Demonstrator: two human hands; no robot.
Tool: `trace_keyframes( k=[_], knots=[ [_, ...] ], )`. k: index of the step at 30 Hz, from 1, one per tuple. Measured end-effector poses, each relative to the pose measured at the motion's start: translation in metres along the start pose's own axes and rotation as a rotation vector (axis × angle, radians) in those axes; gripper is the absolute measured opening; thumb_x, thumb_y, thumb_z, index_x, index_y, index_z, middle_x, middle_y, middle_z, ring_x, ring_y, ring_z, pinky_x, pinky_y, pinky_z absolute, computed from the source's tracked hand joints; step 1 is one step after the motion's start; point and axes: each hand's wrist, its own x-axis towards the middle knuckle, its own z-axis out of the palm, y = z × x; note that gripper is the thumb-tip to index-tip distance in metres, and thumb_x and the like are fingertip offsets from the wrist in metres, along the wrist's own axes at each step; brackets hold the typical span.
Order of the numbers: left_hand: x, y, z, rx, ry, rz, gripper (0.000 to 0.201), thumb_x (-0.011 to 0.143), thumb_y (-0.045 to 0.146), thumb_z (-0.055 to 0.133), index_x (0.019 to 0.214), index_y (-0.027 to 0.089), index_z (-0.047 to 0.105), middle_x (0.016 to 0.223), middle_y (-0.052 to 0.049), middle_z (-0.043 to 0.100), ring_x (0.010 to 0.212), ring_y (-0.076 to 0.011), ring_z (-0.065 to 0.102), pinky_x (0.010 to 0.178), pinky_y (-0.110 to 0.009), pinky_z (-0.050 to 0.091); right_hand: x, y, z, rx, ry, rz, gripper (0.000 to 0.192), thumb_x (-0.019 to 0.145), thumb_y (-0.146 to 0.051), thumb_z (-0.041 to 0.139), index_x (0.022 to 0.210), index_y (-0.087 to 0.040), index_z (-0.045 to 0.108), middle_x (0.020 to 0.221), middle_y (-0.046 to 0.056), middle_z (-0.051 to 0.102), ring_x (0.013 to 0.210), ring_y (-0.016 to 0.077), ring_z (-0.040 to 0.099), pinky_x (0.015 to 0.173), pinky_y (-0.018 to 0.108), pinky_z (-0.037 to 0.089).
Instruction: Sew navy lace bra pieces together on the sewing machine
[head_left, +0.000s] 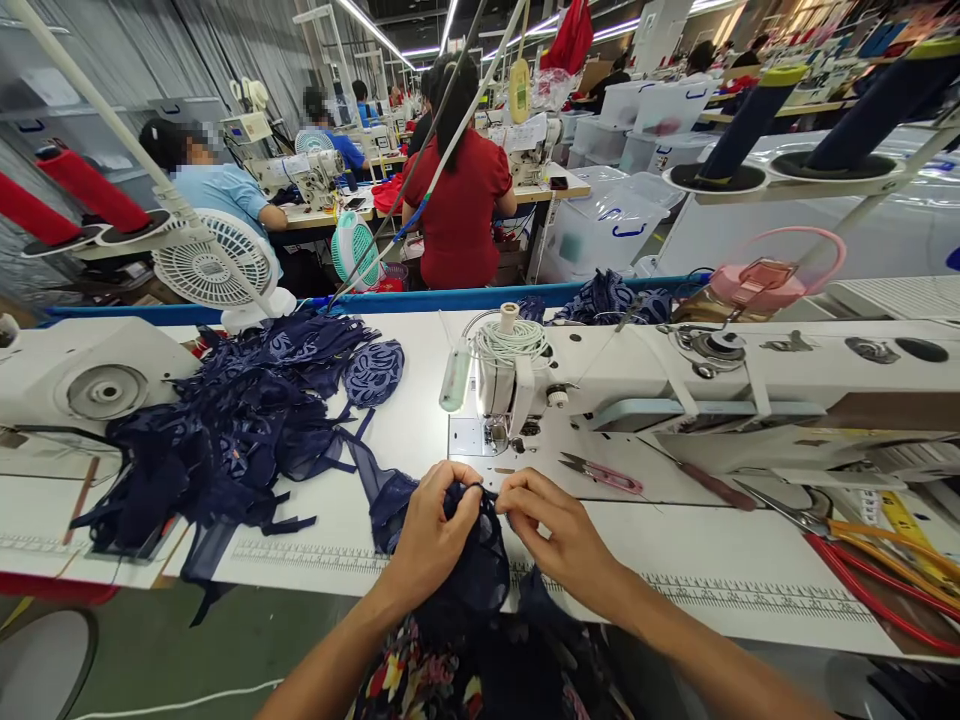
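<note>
A navy bra hangs over the table's front edge, partly on my lap. My left hand pinches its upper edge between thumb and fingers. Close beside it, my right hand is closed on the same edge, fingertips pressed together. The fingers hide the exact spot they grip. Just beyond my hands stands the sewing machine's needle and presser foot, with no cloth under it. Pink-handled thread snips lie on the machine bed to the right. Left of my hands, one strip of the bra reaches toward a heap of navy bra pieces.
A round patterned cup lies by the heap. At right are a brown-handled tool, orange- and red-handled scissors and a yellow tape measure. A ruler strip runs along the front edge. Co-workers sit beyond the blue ledge.
</note>
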Motion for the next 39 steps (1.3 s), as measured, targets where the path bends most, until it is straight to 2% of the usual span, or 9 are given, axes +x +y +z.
trace_keyframes(
  k=[6, 11, 17, 22, 26, 30, 33, 36, 39],
  knots=[
    [-0.002, -0.003, 0.002, 0.05, 0.024, 0.002, 0.01, 0.091, 0.025, 0.048, 0.087, 0.02, 0.055, 0.087, -0.001, 0.061, 0.084, -0.0163, 0.056, 0.075, -0.028, 0.041, 0.003, -0.008, 0.009, -0.074, 0.037, 0.02, 0.006, 0.087, -0.021, 0.054, 0.092, -0.023, 0.057, 0.103, 0.005, 0.058, 0.08, 0.0138, 0.055, 0.061, 0.023, 0.045],
    [0.001, -0.006, -0.004, -0.012, 0.012, -0.018, 0.011, 0.09, 0.027, 0.05, 0.087, 0.019, 0.058, 0.093, -0.003, 0.063, 0.092, -0.0183, 0.056, 0.081, -0.029, 0.041, 0.009, -0.005, 0.01, -0.009, 0.11, 0.025, 0.013, 0.088, -0.017, 0.052, 0.076, -0.021, 0.055, 0.081, 0.002, 0.061, 0.081, 0.0157, 0.058, 0.073, 0.027, 0.045],
    [-0.018, -0.001, -0.02, -0.202, -0.164, -0.166, 0.018, 0.091, 0.034, 0.051, 0.082, 0.018, 0.055, 0.079, 0.001, 0.055, 0.073, -0.0127, 0.049, 0.067, -0.023, 0.038, 0.01, -0.026, -0.007, 0.038, -0.086, 0.231, 0.009, 0.082, -0.017, 0.063, 0.075, -0.021, 0.058, 0.072, -0.003, 0.06, 0.067, 0.0121, 0.055, 0.062, 0.022, 0.041],
    [-0.042, -0.019, -0.053, -0.313, -0.288, -0.266, 0.026, 0.09, 0.042, 0.055, 0.085, 0.017, 0.057, 0.078, 0.0, 0.056, 0.07, -0.0119, 0.049, 0.064, -0.022, 0.04, 0.021, -0.045, 0.015, -0.108, -0.348, 0.052, 0.009, 0.084, -0.014, 0.063, 0.086, -0.023, 0.066, 0.075, -0.004, 0.062, 0.067, 0.0102, 0.054, 0.067, 0.022, 0.038],
    [-0.014, -0.03, -0.111, -0.007, 0.014, -0.091, 0.026, 0.09, 0.042, 0.054, 0.09, 0.017, 0.06, 0.08, -0.002, 0.062, 0.073, -0.0159, 0.058, 0.065, -0.026, 0.047, 0.098, -0.051, 0.064, -0.244, -0.151, -0.155, 0.014, 0.085, -0.009, 0.057, 0.082, -0.019, 0.065, 0.069, -0.002, 0.058, 0.064, 0.0112, 0.051, 0.062, 0.022, 0.038],
    [0.018, -0.022, -0.146, 0.675, 0.497, 0.55, 0.011, 0.087, 0.021, 0.06, 0.097, 0.019, 0.062, 0.095, -0.004, 0.068, 0.088, -0.0179, 0.063, 0.1, -0.04, 0.044, 0.172, -0.051, 0.09, -0.214, 0.133, -0.419, 0.028, 0.095, -0.009, 0.038, 0.105, -0.018, 0.062, 0.11, 0.006, 0.06, 0.098, 0.0124, 0.055, 0.078, 0.022, 0.045],
    [0.019, -0.037, -0.118, 0.974, 0.463, 0.858, 0.016, 0.084, 0.007, 0.06, 0.099, 0.014, 0.061, 0.09, -0.005, 0.069, 0.081, -0.0155, 0.064, 0.106, -0.043, 0.041, 0.165, -0.022, 0.082, -0.469, 0.065, -0.653, 0.03, 0.095, -0.008, 0.035, 0.109, -0.017, 0.06, 0.114, 0.008, 0.059, 0.099, 0.0126, 0.056, 0.072, 0.02, 0.048],
    [0.012, -0.068, -0.057, 0.989, 0.287, 0.905, 0.019, 0.089, 0.0, 0.046, 0.096, 0.009, 0.061, 0.083, -0.007, 0.067, 0.083, -0.0166, 0.064, 0.106, -0.045, 0.041, 0.122, 0.024, 0.06, -0.681, -0.058, -0.695, 0.026, 0.096, -0.011, 0.038, 0.094, -0.016, 0.064, 0.089, 0.006, 0.064, 0.073, 0.0121, 0.058, 0.059, 0.021, 0.048],
    [0.014, -0.084, -0.001, 0.923, 0.2, 0.886, 0.019, 0.09, 0.001, 0.043, 0.091, 0.01, 0.06, 0.081, -0.006, 0.065, 0.083, -0.0165, 0.063, 0.108, -0.046, 0.04, 0.084, 0.057, 0.033, -0.726, -0.106, -0.665, 0.028, 0.098, -0.014, 0.036, 0.102, -0.016, 0.064, 0.091, 0.009, 0.065, 0.08, 0.0142, 0.062, 0.065, 0.023, 0.052]
  ],
)
